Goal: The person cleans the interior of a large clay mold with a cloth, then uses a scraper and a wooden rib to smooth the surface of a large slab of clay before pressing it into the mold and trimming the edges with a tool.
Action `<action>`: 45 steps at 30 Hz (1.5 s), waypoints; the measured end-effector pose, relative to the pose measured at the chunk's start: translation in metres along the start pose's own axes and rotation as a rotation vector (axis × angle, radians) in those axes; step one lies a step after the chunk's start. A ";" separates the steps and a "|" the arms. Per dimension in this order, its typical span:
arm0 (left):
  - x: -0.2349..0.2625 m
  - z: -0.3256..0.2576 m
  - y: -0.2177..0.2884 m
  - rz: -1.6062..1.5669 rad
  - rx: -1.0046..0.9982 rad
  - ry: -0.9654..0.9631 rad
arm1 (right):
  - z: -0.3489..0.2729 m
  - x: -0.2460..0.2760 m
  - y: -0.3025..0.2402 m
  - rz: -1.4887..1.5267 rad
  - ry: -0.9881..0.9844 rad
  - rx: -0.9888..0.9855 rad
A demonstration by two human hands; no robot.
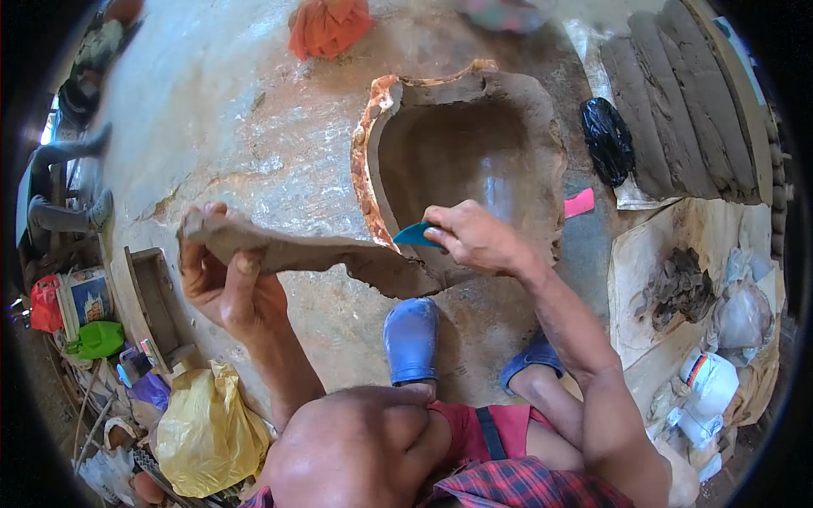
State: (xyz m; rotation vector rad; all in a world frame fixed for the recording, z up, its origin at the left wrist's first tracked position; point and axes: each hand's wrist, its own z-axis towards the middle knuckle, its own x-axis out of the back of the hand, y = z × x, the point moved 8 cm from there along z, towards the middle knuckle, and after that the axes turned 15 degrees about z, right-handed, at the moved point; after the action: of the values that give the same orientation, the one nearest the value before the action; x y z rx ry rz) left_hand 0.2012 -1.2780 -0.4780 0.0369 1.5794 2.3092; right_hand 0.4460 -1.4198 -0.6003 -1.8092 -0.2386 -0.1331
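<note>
A broad mould (362, 169) with a stained white-and-rust edge lies on the floor in front of me. Wet grey-brown clay (457, 140) lines its hollow and laps over the rim. My left hand (241, 296) is closed round one end of a long, ragged clay strip (313, 254), lifting it off to the left. The strip's other end still meets the mould's near left corner. There my right hand (478, 237) pinches a teal scraper (412, 235), its blade at the clay edge. The fingertips under the scraper are partly hidden.
Thick clay slabs (677, 102) lie at the far right, beside a black plastic bag (607, 142). A pink piece (579, 203) sits by the mould. Clay scraps (677, 288) rest on a sheet. A wooden trough (152, 296) and yellow bag (207, 432) stand left. My blue clogs (411, 339) are close to the mould.
</note>
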 end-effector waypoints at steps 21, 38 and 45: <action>0.014 -0.012 0.006 -0.078 0.079 0.022 | -0.029 -0.011 0.027 -0.023 0.011 -0.071; 0.020 -0.005 0.013 -0.155 0.033 -0.080 | -0.025 -0.036 0.007 -0.009 -0.114 -0.015; 0.016 0.001 0.015 -0.125 0.009 -0.087 | -0.032 0.013 0.007 0.135 0.294 -0.106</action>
State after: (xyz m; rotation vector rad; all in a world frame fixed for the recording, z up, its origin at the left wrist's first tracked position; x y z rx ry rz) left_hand 0.1826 -1.2774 -0.4666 0.0393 1.5053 2.1752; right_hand 0.4609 -1.4508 -0.5962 -1.8781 0.1011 -0.3175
